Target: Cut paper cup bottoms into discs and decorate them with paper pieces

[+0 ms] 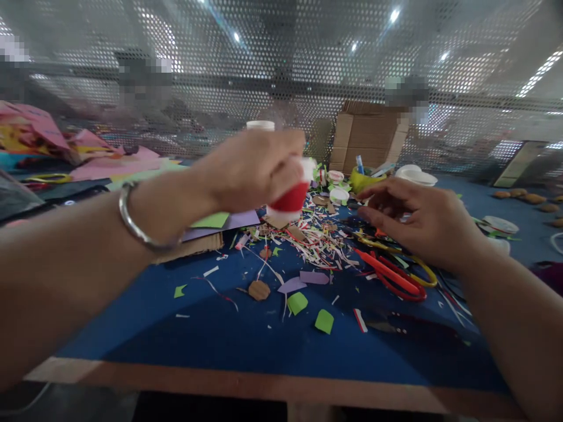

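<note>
My left hand (255, 170), with a silver bangle on the wrist, is closed around a small red and white container (290, 198), blurred by motion and partly covered by my fingers. It is over a heap of thin paper shreds (319, 243). My right hand (409, 214) hovers to the right, fingers bent and thumb apart, with nothing visible in it. Below it lie orange-handled scissors (391, 275) and yellow-handled scissors (424, 271). Just beyond its fingertips stands a yellow bowl (361, 179) with pens or tools in it.
Green paper pieces (324, 322), purple paper strips (314, 277) and a cardboard disc (259, 291) lie on the blue table (211, 346). Black-handled snips (413, 325) rest near the front. A cardboard box (367, 138) stands behind, before a perforated metal screen (281, 53). Pink paper (118, 161) lies left.
</note>
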Tool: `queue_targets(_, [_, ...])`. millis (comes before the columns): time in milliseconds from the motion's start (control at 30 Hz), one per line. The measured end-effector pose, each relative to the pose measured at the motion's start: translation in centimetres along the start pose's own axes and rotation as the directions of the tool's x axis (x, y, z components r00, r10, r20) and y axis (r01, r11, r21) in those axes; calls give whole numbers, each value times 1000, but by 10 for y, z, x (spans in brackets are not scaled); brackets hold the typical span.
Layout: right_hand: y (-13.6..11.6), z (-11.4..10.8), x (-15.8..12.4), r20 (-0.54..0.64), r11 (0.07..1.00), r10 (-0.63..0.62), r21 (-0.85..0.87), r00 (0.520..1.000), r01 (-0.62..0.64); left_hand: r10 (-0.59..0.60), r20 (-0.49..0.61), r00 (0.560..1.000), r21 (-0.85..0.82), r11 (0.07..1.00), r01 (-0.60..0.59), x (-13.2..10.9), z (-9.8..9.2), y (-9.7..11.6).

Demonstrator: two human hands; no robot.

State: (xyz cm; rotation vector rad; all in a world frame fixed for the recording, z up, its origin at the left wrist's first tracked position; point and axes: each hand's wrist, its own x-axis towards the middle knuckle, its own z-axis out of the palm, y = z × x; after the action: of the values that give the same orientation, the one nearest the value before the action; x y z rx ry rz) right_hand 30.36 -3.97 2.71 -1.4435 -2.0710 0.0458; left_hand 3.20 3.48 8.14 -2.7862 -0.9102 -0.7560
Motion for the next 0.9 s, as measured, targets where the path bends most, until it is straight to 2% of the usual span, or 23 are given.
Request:
queue_targets(33, [-4, 1, -2, -9, 999, -17, 37, 1000, 17, 37, 53, 998, -37, 999, -35, -8, 7, 11])
queue_targets(100, [-13, 5, -5, 10, 993, -69, 92, 998, 68, 119, 73, 990, -170, 980, -105, -21, 18, 27])
queue_targets(200, [-23, 10, -9, 66, 980, -158, 136, 985, 148, 124, 7, 992, -279, 953, -117, -34, 29, 40])
queue_targets(267, [-28, 12, -11, 91, 972, -189, 158, 978, 173, 16, -92, 996, -360, 932, -48, -40, 33, 44])
queue_targets(367, [-32, 14, -12, 88, 965, -205, 187, 975, 186, -236, -180, 955, -543, 834, 104, -49, 41, 48])
queue_targets(433, [-33, 15, -13, 73, 962, -214, 191, 974, 197, -312, -89, 946, -667, 724, 176, -56, 46, 50])
queue_targets(533, [-34, 16, -14, 60, 965, -212, 170, 975, 200, -327, 100, 940, -753, 593, 286, -64, 52, 48])
queue_targets(600, [-34, 18, -14, 88, 972, -189, 159, 978, 174, -323, 164, 932, -750, 573, 330, -68, 55, 42])
queue_targets(700, [-35, 20, -13, 138, 973, -168, 180, 976, 142, -282, 186, 941, -739, 591, 324, -69, 57, 28])
queue_targets(800, [-38, 21, -12, 186, 961, -158, 256, 970, 108, -222, 200, 954, -773, 563, 293, -68, 54, 17])
queue_targets(900, [-41, 22, -12, 240, 941, -122, 336, 963, 35, -162, 263, 951, -794, 523, 309, -69, 49, 11])
